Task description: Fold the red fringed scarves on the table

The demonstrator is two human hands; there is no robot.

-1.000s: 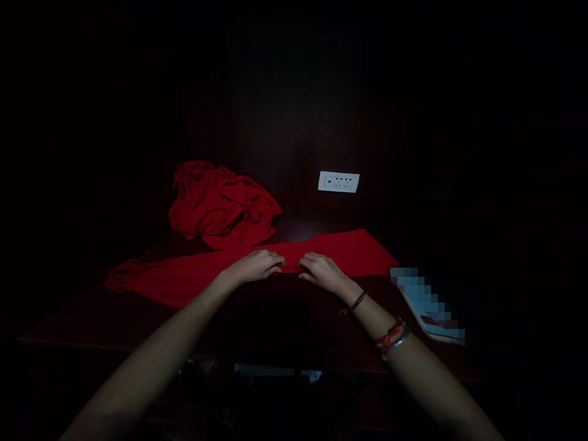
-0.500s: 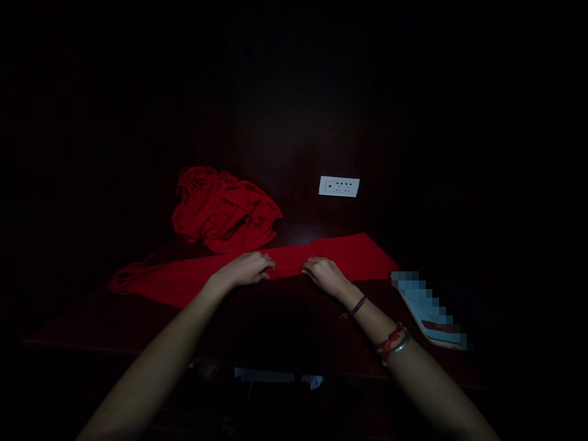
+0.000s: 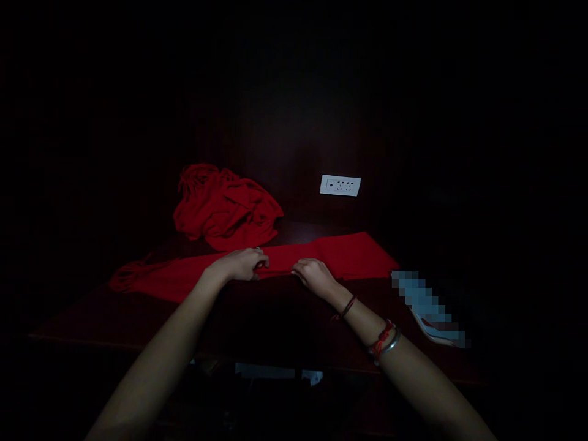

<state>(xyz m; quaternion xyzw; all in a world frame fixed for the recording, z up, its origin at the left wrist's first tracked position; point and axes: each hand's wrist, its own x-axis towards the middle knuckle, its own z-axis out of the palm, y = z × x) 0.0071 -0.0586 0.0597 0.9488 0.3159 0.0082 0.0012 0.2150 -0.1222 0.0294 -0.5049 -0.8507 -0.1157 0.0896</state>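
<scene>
A red fringed scarf (image 3: 353,254) lies folded into a long strip across the dark table, its tassels at the left end. My left hand (image 3: 244,264) is closed on the scarf's near edge, left of centre, with fingers curled over the cloth. A short way to the right, my right hand (image 3: 315,274) pinches the same near edge between thumb and fingers. Both fingertips are partly hidden in the dim light. Behind the strip sits a crumpled heap of red cloth (image 3: 229,211), also with tassels.
A blurred light-blue booklet-like item (image 3: 427,309) lies at the table's right side. On the back wall is a white socket plate (image 3: 340,185). The dark table's (image 3: 114,324) front edge runs below my arms, with pale items (image 3: 266,371) under it. Surroundings are very dark.
My left hand has slid left along the scarf's near edge. My right hand moved slightly right, then back left. The heap stays in place.
</scene>
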